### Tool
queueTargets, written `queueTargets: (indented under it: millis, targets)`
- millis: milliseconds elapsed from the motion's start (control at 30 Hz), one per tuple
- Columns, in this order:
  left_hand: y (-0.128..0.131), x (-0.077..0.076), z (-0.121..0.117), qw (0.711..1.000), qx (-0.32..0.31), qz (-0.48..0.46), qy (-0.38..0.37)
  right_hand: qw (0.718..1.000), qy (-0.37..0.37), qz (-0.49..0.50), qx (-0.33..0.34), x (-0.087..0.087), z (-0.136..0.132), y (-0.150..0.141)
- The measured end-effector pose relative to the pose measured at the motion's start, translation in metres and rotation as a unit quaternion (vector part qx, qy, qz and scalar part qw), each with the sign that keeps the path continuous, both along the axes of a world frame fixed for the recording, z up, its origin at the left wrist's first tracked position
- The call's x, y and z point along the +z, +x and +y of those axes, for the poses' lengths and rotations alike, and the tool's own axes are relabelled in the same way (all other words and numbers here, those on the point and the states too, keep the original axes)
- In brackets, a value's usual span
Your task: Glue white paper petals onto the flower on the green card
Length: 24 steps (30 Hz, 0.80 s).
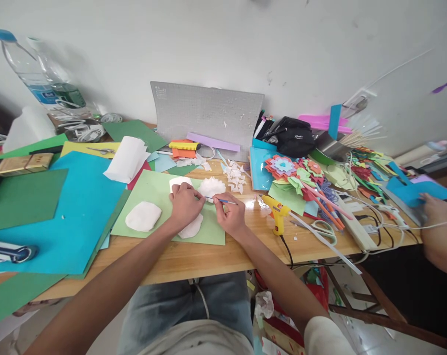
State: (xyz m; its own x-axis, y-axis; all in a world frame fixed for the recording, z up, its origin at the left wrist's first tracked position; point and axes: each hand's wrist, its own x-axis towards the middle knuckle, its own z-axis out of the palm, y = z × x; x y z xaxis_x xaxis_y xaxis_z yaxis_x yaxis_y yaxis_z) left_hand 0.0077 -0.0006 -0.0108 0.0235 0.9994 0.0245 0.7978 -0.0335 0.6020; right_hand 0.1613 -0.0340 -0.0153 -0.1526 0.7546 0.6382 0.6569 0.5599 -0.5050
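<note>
A thin blue stick (228, 201), like a pen or slim brush, is pinched in my right hand (230, 214) and points left. Its far end reaches the fingertips of my left hand (186, 203), which is curled closed; whatever lies between those fingers is hidden. Under and beside my left hand are white paper pieces (191, 228), partly covered. A ruffled white paper flower (212, 187) lies just beyond my fingertips. To the left, a rounded white paper piece (143, 216) rests on the light green sheet (121, 224).
White paper scraps (235, 176) lie behind my right hand. A yellow glue gun (277, 214) with a cable and scissors (323, 230) are to the right. Blue card (93, 212) spreads left. A grey cutting mat (208, 111) leans on the wall. Another person's hand (437, 209) is far right.
</note>
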Motion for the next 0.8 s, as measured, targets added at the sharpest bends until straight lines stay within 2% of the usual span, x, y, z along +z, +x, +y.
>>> queueTargets:
  millis: [367, 533, 667, 800]
  targets:
    - [-0.001, -0.001, 0.0, 1.0, -0.009, 0.008, 0.012, 1.0, 0.015, 0.005, 0.001, -0.002, 0.0, 0.002]
    - [-0.004, 0.004, -0.002, 1.0, -0.015, -0.002, 0.016, 1.0, 0.007, 0.004, -0.004, -0.002, 0.0, 0.0]
    - [-0.017, 0.013, 0.005, 0.997, -0.015, 0.003, 0.074, 0.999, 0.028, 0.036, 0.005, 0.006, -0.004, -0.001]
    - [-0.028, 0.023, 0.027, 0.988, -0.039, 0.043, 0.14, 0.998, 0.036, 0.049, 0.006, 0.013, -0.016, 0.004]
